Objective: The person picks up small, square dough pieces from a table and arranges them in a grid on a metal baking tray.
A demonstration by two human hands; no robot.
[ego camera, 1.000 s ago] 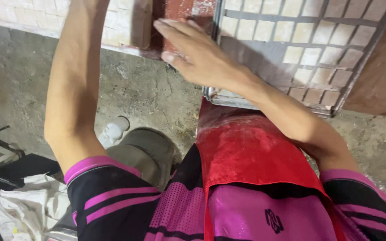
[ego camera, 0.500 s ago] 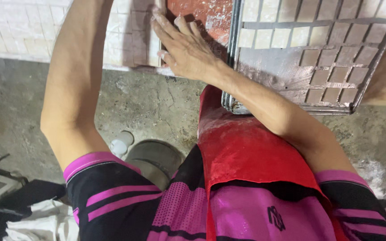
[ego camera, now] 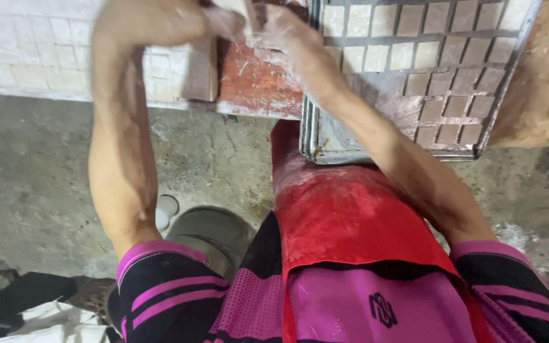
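1. At the far edge of the shot, both hands meet over the red-stained bench (ego camera: 258, 82). The left hand (ego camera: 154, 19) and right hand (ego camera: 281, 28) are blurred and partly cut off by the frame.
2. They seem to be pinching something pale and thin (ego camera: 246, 13) between them. Honestly can't tell what it is, or how tight the grip is.
3. Key relation: the metal tray (ego camera: 325, 136) of small square pieces (ego camera: 440, 19) sits just right of the hands, and the right hand is clearly the nearer one. Its forearm crosses the tray's near-left corner.
4. The tray's long axis looks like it runs near to far, though the top is cropped.
5. A pale tiled slab (ego camera: 27, 57) lies on the left, and a red apron (ego camera: 344, 216) hangs over a concrete floor (ego camera: 33, 165).
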